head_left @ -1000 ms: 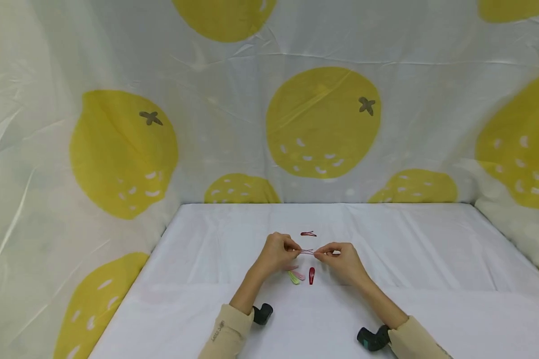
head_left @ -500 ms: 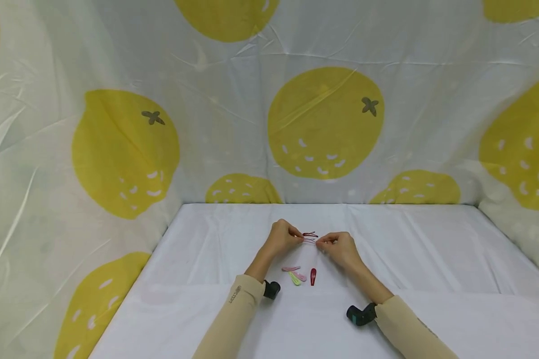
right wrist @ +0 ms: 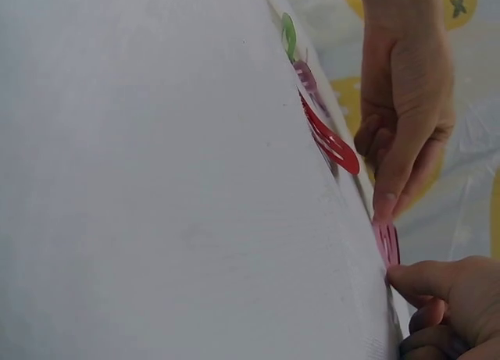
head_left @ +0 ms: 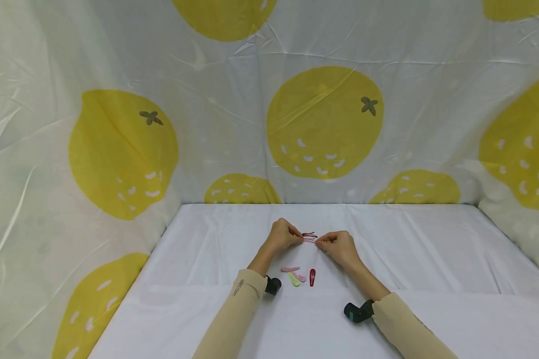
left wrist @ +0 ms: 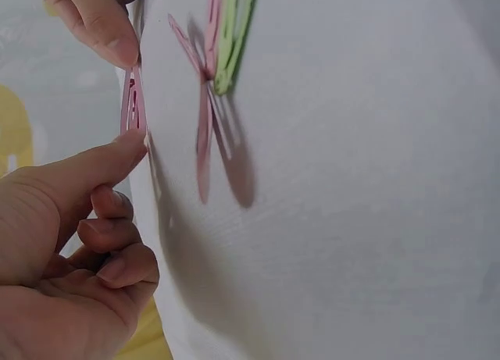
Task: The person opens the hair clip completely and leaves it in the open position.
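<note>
Both hands pinch a pink snap hair clip point(head_left: 310, 241) at its two ends. My left hand point(head_left: 282, 235) has the left end between thumb and finger, and my right hand point(head_left: 340, 248) the right end. The pink clip point(left wrist: 133, 102) also shows between the fingertips in the left wrist view. Just behind it in the head view lies a dark red hair clip point(head_left: 310, 234), its arms apart. Whether the pink clip touches the table I cannot tell.
Nearer the body lie two pink clips point(head_left: 290, 269) and a green clip point(head_left: 294, 279), bunched together. A red clip point(head_left: 312, 277) lies to their right. White cloth covers the table point(head_left: 413, 249); a lemon-print curtain point(head_left: 233, 124) hangs behind it.
Both hands have moved forward with the pink clip, from above the bunch of clips to the dark red clip at the back. Over the last half second they stay almost still.
</note>
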The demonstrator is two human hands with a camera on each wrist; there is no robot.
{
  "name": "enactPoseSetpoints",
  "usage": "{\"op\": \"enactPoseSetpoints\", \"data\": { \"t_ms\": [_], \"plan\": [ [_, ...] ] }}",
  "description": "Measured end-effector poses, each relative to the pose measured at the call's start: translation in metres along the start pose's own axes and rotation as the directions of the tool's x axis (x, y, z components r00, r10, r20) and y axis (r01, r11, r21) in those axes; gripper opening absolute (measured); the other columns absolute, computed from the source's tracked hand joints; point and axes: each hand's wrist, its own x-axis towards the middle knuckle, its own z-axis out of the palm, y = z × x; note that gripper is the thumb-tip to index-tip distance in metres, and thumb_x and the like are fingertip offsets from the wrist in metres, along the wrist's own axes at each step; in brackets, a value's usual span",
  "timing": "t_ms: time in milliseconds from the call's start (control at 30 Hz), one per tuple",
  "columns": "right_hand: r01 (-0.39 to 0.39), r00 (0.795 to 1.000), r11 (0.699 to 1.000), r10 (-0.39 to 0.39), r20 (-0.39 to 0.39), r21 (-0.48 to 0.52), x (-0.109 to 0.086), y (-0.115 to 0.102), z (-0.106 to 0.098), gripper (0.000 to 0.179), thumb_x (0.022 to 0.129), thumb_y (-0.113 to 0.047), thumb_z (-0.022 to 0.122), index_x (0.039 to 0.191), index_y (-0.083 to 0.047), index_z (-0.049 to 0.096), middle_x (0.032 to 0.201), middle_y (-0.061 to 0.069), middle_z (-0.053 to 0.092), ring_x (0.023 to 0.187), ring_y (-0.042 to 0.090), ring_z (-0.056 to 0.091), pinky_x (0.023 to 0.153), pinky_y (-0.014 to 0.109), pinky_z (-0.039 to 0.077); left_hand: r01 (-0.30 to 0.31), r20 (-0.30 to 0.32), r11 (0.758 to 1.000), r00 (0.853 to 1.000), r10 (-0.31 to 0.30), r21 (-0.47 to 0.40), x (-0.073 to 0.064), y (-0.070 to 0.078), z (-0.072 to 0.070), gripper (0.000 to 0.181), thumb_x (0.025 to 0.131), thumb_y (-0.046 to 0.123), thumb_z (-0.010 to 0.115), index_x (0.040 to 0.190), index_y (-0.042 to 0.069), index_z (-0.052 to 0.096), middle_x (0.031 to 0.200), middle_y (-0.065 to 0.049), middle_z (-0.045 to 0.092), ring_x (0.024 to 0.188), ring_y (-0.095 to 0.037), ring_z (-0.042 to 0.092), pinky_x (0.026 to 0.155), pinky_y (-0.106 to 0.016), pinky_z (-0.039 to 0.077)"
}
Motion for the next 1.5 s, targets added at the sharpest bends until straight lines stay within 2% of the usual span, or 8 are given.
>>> {"op": "enactPoseSetpoints", "data": {
  "t_ms": [300,600,800,1033,1167,1300,1367,1500],
  "plan": [
    [-0.004,1.000,1.000,0.004,-0.014,0.017,0.000,0.004,0.002,0.009,0.088,-0.011,0.081,0.087,-0.002,0.083,0.079,0.008,0.077,0.067,0.007,0.053,0.058,0.021,0.040,0.025,-0.010,0.999,1.000,-0.026,-0.024,0.002,-0.001,0.000,0.004,0.081,0.002,0.085,0.083,-0.001,0.082,0.079,-0.013,0.077,0.065,-0.007,0.051,0.057,-0.016,0.040],
    [-0.011,1.000,1.000,0.012,-0.024,0.023,0.001,0.003,0.005,0.007,0.087,-0.012,0.083,0.087,-0.005,0.084,0.085,0.009,0.079,0.075,0.011,0.056,0.063,0.022,0.042,0.090,-0.001,0.994,0.996,-0.090,-0.059,0.000,-0.004,0.001,0.005,0.085,0.006,0.083,0.085,0.002,0.082,0.086,-0.010,0.075,0.076,-0.012,0.052,0.064,-0.019,0.042],
    [-0.007,0.999,1.000,0.007,-0.033,0.023,0.000,0.003,0.005,0.008,0.087,-0.012,0.082,0.088,-0.005,0.084,0.086,0.010,0.079,0.075,0.010,0.056,0.063,0.022,0.042,0.082,-0.016,0.995,0.996,-0.083,-0.065,-0.001,-0.006,0.001,0.007,0.084,0.009,0.085,0.086,0.003,0.083,0.084,-0.009,0.073,0.074,-0.012,0.050,0.062,-0.020,0.039],
    [-0.061,0.998,0.996,0.063,-0.019,0.070,-0.004,0.000,-0.001,0.012,0.088,-0.015,0.081,0.094,-0.004,0.084,0.086,0.008,0.078,0.070,0.008,0.055,0.059,0.020,0.042,0.075,-0.032,0.992,0.996,-0.079,-0.099,-0.006,-0.009,-0.005,0.011,0.084,0.014,0.086,0.090,0.005,0.084,0.083,-0.007,0.071,0.073,-0.012,0.049,0.061,-0.021,0.038],
    [-0.107,0.994,0.990,0.104,0.035,0.096,-0.010,-0.003,-0.008,0.016,0.090,-0.016,0.080,0.100,-0.004,0.083,0.081,0.003,0.075,0.069,0.008,0.053,0.058,0.021,0.039,0.102,-0.019,0.980,0.994,-0.106,-0.168,-0.015,-0.010,-0.013,0.014,0.086,0.018,0.086,0.094,0.008,0.084,0.094,-0.007,0.074,0.079,-0.014,0.049,0.064,-0.024,0.039],
    [-0.129,0.981,0.989,0.117,0.153,0.072,-0.026,-0.006,-0.016,0.019,0.089,-0.020,0.081,0.105,-0.008,0.083,0.073,-0.003,0.065,0.067,0.011,0.047,0.056,0.023,0.034,0.125,0.005,0.970,0.992,-0.127,-0.208,-0.029,-0.015,-0.021,0.017,0.085,0.022,0.086,0.097,0.010,0.085,0.096,-0.006,0.074,0.082,-0.015,0.049,0.067,-0.026,0.039],
    [-0.092,0.970,0.995,0.079,0.231,0.047,-0.037,-0.008,-0.020,0.020,0.089,-0.021,0.082,0.105,-0.010,0.083,0.068,-0.004,0.058,0.062,0.011,0.044,0.053,0.022,0.032,0.117,0.023,0.970,0.993,-0.114,-0.213,-0.038,-0.017,-0.023,0.017,0.084,0.024,0.087,0.097,0.012,0.085,0.095,-0.004,0.075,0.081,-0.014,0.050,0.068,-0.027,0.039],
    [0.031,0.933,0.999,-0.037,0.359,0.022,-0.056,-0.009,-0.022,0.018,0.087,-0.021,0.083,0.101,-0.010,0.083,0.060,-0.006,0.045,0.056,0.005,0.038,0.052,0.020,0.030,0.086,0.088,0.975,0.994,-0.069,-0.204,-0.054,-0.018,-0.024,0.015,0.083,0.024,0.088,0.094,0.014,0.085,0.083,0.004,0.071,0.076,-0.011,0.049,0.067,-0.024,0.039]
  ]
}}
